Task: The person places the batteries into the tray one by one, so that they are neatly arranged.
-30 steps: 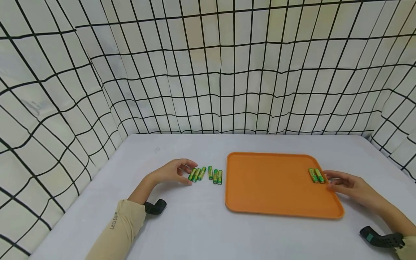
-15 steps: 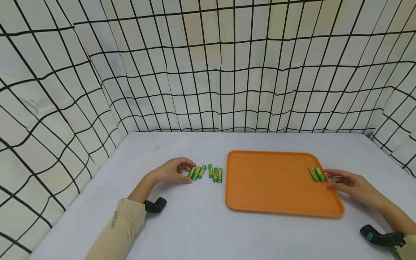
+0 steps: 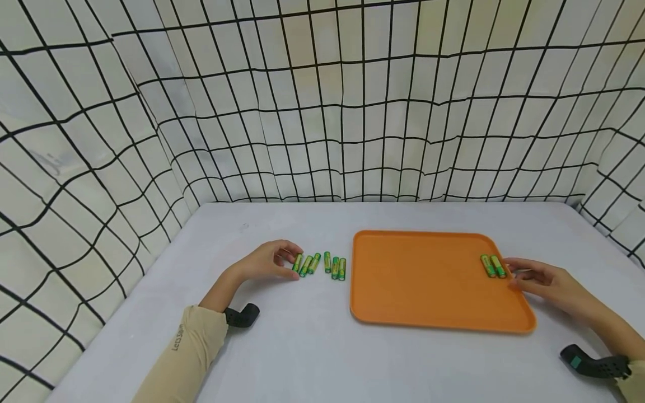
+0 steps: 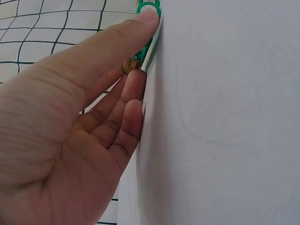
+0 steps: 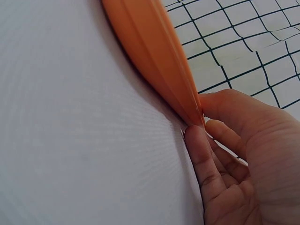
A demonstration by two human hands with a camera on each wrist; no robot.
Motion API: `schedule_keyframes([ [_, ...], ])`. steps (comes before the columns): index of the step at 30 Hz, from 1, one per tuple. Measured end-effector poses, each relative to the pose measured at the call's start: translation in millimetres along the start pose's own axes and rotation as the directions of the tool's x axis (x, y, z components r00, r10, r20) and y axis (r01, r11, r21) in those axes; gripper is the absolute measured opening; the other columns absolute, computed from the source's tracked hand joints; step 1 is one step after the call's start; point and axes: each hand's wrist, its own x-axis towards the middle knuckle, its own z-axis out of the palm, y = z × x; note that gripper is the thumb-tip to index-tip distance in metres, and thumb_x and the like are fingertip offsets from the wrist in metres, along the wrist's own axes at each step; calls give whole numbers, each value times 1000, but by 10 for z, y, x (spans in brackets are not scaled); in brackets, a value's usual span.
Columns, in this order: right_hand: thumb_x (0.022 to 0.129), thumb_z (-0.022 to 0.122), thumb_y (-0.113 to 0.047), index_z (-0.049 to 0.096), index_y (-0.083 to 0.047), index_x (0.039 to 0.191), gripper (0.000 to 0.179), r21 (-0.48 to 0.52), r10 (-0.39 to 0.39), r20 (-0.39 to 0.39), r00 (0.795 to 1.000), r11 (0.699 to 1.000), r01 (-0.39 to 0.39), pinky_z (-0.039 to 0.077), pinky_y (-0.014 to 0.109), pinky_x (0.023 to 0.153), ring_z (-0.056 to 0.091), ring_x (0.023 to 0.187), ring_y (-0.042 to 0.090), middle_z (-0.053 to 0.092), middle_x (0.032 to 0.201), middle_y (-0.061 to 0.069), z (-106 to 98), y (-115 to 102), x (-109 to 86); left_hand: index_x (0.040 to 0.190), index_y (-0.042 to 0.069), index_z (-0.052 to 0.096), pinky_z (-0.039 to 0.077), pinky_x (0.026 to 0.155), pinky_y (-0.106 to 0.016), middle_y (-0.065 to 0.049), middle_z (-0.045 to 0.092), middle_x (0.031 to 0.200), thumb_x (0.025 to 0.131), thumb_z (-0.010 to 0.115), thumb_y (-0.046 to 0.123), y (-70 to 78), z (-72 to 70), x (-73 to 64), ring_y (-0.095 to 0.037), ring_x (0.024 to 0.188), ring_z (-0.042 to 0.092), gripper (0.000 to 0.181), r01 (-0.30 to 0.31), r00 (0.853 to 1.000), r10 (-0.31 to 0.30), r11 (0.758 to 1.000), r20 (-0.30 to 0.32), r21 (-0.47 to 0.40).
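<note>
My left hand [image 3: 267, 261] rests at the left end of a loose row of green-and-gold batteries. Its thumb and fingers pinch the leftmost battery [image 3: 298, 262]; in the left wrist view the thumb lies over that battery [image 4: 133, 64], partly hiding it. Several other batteries [image 3: 314, 263] lie on the white table to its right. An orange tray [image 3: 418, 280] sits on the table's right half, with two batteries [image 3: 488, 266] side by side near its right edge. My right hand [image 3: 546, 282] holds the tray's right rim, thumb and fingers about the edge in the right wrist view.
The white tabletop [image 3: 302, 347] spreads in front of the batteries and tray. White walls with a black grid net [image 3: 373, 112] stand behind and at both sides. Each wrist wears a black device [image 3: 242, 316].
The head view has tilted slightly, so the scene sits a little higher. The leftmost battery stands slightly more apart from its neighbour. My right hand stays at the tray rim.
</note>
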Motion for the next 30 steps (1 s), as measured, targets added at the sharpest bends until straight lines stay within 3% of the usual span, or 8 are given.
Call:
schedule_keyframes([
  [6,96,64,-25,45,3,141,57,-10,12,-10,1000,1000,-12,44,8,75,57,91,-6,53,109,-32,-38,9,-17,124,3,60,50,84,-29,-7,65,108,77,85,19,26,2,41,-21,101,60,56,2,1000,-2,1000,-11,-19],
  [11,95,65,-25,47,3,140,56,-2,-8,-20,1000,1000,8,45,9,76,59,91,-5,52,109,-34,-20,-13,-8,123,4,61,50,84,-31,-5,66,107,74,87,19,38,-1,11,-20,100,61,57,35,999,-35,999,-20,-26],
  [14,95,66,-25,48,4,138,55,3,-11,-26,1000,1000,12,46,10,76,59,90,-3,54,109,-31,-9,-25,-13,124,3,60,50,83,-32,-7,66,109,74,87,19,50,-12,-6,-20,99,61,58,21,1000,-22,1000,-19,-22],
  [23,95,65,-31,46,-1,142,59,-14,36,-12,999,999,-36,46,10,77,58,91,-3,60,124,10,36,-63,16,125,-2,59,53,80,-26,-15,63,116,75,86,13,56,-40,-29,-23,97,62,59,-26,999,24,997,-31,-74],
  [30,95,66,-31,46,1,142,60,-21,44,-16,999,999,-44,46,10,76,58,90,-3,61,118,1,2,-57,-2,125,-1,59,52,81,-25,-14,63,118,74,86,15,133,-8,39,-22,99,62,60,-39,999,36,996,-31,-83],
])
